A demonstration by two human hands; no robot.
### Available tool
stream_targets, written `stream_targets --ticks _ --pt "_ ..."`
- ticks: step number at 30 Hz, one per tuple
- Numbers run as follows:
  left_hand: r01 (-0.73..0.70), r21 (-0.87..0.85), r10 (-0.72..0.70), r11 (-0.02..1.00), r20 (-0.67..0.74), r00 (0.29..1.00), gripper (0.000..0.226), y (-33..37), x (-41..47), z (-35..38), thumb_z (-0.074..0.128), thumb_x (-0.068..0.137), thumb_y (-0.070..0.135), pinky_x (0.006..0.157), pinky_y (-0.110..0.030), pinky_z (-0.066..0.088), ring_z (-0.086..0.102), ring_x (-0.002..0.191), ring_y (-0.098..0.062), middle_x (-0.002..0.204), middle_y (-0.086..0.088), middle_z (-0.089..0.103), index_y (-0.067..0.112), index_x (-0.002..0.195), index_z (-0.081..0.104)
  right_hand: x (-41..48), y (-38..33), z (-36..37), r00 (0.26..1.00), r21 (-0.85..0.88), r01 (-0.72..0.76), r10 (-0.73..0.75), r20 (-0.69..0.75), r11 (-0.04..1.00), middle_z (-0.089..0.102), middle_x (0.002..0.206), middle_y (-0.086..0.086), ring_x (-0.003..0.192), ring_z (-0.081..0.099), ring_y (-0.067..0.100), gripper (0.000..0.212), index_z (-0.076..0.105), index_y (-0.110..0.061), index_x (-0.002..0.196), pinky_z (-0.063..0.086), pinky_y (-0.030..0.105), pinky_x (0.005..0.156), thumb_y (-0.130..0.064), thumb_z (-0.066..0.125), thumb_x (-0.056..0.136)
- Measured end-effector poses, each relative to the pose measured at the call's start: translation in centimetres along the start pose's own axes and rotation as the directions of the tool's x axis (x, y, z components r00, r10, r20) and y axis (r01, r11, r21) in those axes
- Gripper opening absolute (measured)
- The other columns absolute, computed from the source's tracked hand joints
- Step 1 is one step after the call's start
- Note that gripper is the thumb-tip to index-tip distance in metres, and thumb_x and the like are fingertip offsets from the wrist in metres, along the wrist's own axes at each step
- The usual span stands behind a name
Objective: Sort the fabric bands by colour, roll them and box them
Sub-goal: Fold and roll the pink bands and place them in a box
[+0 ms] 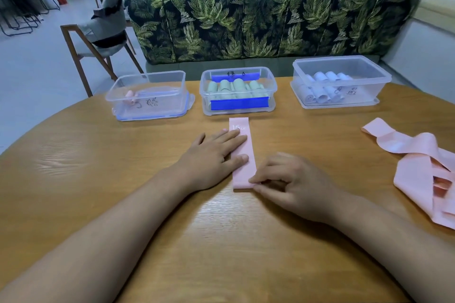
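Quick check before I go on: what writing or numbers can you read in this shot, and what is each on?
"15 LB", the small letters blurred: white print on the flat pink band under both hands.
Handwritten black marks on the left box: not legible.
Handwritten black marks on the middle box, above its blue strip: not legible.
Handwritten black marks on the right box: not legible.

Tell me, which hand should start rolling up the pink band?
The right hand, probably. Its fingertips already pinch the near end of the pink band, while the left hand lies flat, holding it down.
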State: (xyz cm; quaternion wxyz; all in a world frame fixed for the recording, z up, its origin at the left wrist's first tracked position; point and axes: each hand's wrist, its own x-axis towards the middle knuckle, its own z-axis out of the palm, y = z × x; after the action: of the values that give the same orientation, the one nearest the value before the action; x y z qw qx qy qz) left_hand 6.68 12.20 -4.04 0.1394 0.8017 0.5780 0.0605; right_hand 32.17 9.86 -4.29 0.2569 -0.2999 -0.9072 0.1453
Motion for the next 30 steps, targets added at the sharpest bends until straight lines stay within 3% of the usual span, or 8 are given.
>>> stream_targets --ticks 5,9,13,17,22,27,30 --pt "-0.009 0.021 0.009 1.0 -0.002 1.0 0.064 -0.3 0.3 -0.1 0.029 0.104 0.073 0.13 -0.048 0.004 0.002 0.159 0.003 0.172 0.029 0.009 0.051 0.164 0.02 0.0 0.1 0.2 1.0 -0.029 -0.005 0.005 -0.011 1.0 0.063 0.101 -0.016 0.096 0.056 0.002 0.019 0.08 -0.028 0.112 0.046 0.023 0.087 -0.037 0.065 0.103" --pt "-0.06 0.023 0.061 0.998 -0.057 0.997 0.059 -1.1 0.7 -0.6 0.029 0.105 0.07 0.127 -0.039 0.011 0.012 0.158 0.001 0.17 0.029 0.019 0.052 0.161 0.029 0.8 0.5 -0.3 0.998 -0.083 -0.008 0.013 0.063 0.997 0.059 0.102 -0.018 0.097 0.055 0.006 0.024 0.078 -0.032 0.116 0.048 0.028 0.086 -0.045 0.065 0.1" --pt "-0.09 -0.007 0.09 0.996 0.03 0.996 0.082 -1.8 0.5 -1.1 0.025 0.091 0.089 0.13 -0.043 0.006 0.003 0.158 0.005 0.171 0.031 0.01 0.051 0.163 0.022 2.1 1.2 -1.1 0.988 -0.15 0.07 -0.049 0.145 0.986 0.058 0.098 -0.015 0.088 0.053 0.011 0.022 0.077 -0.034 0.107 0.046 0.036 0.078 -0.048 0.06 0.102" --pt "-0.109 0.012 0.108 0.994 0.065 0.992 0.1 -1.8 0.3 -1.3 0.027 0.079 0.099 0.131 -0.044 0.003 -0.004 0.158 0.006 0.172 0.03 0.003 0.05 0.165 0.015 2.3 1.6 -0.9 0.987 -0.161 0.111 -0.091 0.129 0.981 0.059 0.096 -0.012 0.088 0.055 0.014 0.022 0.076 -0.031 0.1 0.045 0.039 0.076 -0.046 0.061 0.103" --pt "-0.102 0.01 0.102 0.995 0.047 0.994 0.095 -1.7 0.3 -1.1 0.027 0.083 0.096 0.131 -0.044 0.003 -0.004 0.158 0.007 0.172 0.03 0.002 0.05 0.165 0.015 1.6 1.7 -0.4 0.995 -0.13 0.078 -0.068 0.076 0.988 0.059 0.107 -0.012 0.095 0.057 0.014 0.023 0.074 -0.031 0.12 0.048 0.036 0.082 -0.044 0.065 0.102" --pt "-0.099 0.025 0.098 0.995 0.031 0.995 0.092 -1.7 0.4 -1.1 0.027 0.085 0.093 0.131 -0.043 0.003 -0.002 0.158 0.005 0.172 0.029 0.004 0.049 0.165 0.017 1.4 1.8 -0.8 0.994 -0.035 0.107 -0.106 0.029 0.994 0.065 0.11 -0.01 0.099 0.06 0.014 0.005 0.072 -0.022 0.104 0.05 0.039 0.084 -0.025 0.073 0.099" --pt "-0.097 0.027 0.096 0.995 0.022 0.995 0.086 -1.6 0.4 -1.0 0.028 0.089 0.089 0.13 -0.041 0.003 -0.001 0.158 0.005 0.173 0.029 0.006 0.048 0.165 0.018 1.5 2.0 -0.7 0.992 -0.044 0.117 -0.114 0.052 0.992 0.067 0.11 -0.014 0.099 0.06 0.013 0.006 0.075 -0.025 0.103 0.05 0.039 0.085 -0.025 0.07 0.102"
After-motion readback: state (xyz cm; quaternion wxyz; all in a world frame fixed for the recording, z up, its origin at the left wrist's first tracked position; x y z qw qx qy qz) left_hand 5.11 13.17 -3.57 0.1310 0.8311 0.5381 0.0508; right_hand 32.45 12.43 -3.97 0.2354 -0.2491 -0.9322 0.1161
